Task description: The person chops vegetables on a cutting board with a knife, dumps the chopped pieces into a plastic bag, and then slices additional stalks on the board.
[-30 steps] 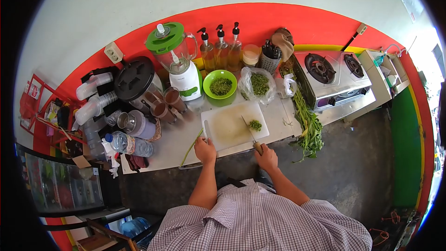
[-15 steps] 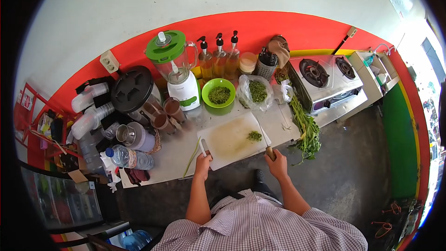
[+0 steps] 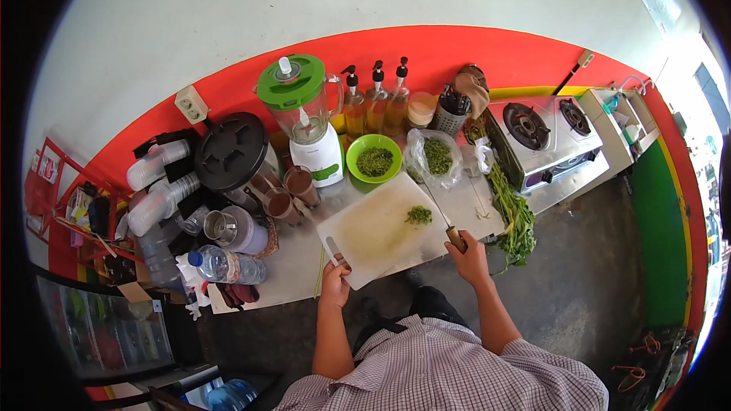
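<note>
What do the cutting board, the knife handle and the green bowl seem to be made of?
Cutting board: probably plastic, matt white, no grain showing. Knife handle: likely wood, by its brown colour; finish too small to tell. Green bowl: probably plastic, smooth, with even bright colour.

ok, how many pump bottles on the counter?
3, in a row before the red wall band: one pump bottle nearest the blender, a second mid-row, a third beside the pale tub. None look hidden.

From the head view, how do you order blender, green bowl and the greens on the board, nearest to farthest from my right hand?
1. Greens: on the cutting board, right side.
2. Green bowl: just behind the board.
3. Blender: left of the bowl.
</note>
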A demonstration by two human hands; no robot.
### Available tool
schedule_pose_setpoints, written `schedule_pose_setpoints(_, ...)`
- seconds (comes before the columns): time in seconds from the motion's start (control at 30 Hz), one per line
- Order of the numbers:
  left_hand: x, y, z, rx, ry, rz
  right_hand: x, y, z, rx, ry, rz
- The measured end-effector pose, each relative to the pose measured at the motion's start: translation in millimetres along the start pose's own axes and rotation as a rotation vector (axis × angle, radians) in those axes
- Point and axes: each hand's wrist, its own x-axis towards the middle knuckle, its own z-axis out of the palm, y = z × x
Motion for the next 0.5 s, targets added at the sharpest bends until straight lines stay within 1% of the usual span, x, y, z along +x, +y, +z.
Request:
schedule_pose_setpoints(0.03, 3.0, 1.1, 0.8, -0.003, 0.006, 0.01, 7.9, -4.4, -1.7, 0.008, -0.011, -0.038)
schedule_pose_setpoints(0.07, 5.6, 0.7, 0.7, 0.004, -0.041, 0.024, 17.5, -9.0, -3.2, 0.012, -0.02, -0.048)
schedule_pose_setpoints(0.1, 4.7, 3.5, 6.5, 0.01, -0.085, 0.037, 27.3, -13.8, -5.4, -0.025, -0.077, -0.088)
schedule_pose_setpoints(0.13, 3.3, 4.5, 13.4, 0.007, -0.072, 0.045, 36.0, -18.0, -8.4, -0.061, -0.135, -0.127)
schedule_pose_setpoints(0.2, 2.0, 5.3, 31.9, 0.032, -0.041, 0.11, 51.8, -25.9, -12.7, -0.058, -0.183, -0.181)
schedule_pose_setpoints(0.27, 4.4, 5.4, 42.1, 0.006, -0.02, 0.119, 67.5, -30.5, -17.8, -0.047, -0.232, -0.229)
schedule_pose_setpoints(0.33, 5.6, 7.7, 53.3, -0.012, -0.003, 0.134, 89.1, -30.1, -24.9, -0.152, -0.39, -0.34)
schedule_pose_setpoints(0.37, 5.9, 7.6, 60.0, 0.022, 0.017, 0.157, 100.6, -27.2, -26.1, -0.138, -0.399, -0.35)
schedule_pose_setpoints(0.43, 6.2, 6.9, 75.2, 0.058, 0.055, 0.189, 123.2, -20.2, -27.7, -0.264, -0.441, -0.477)
schedule_pose_setpoints(0.5, 4.6, 3.8, 89.2, 0.042, 0.091, 0.2, 148.0, -15.0, -30.5, -0.3, -0.495, -0.513)
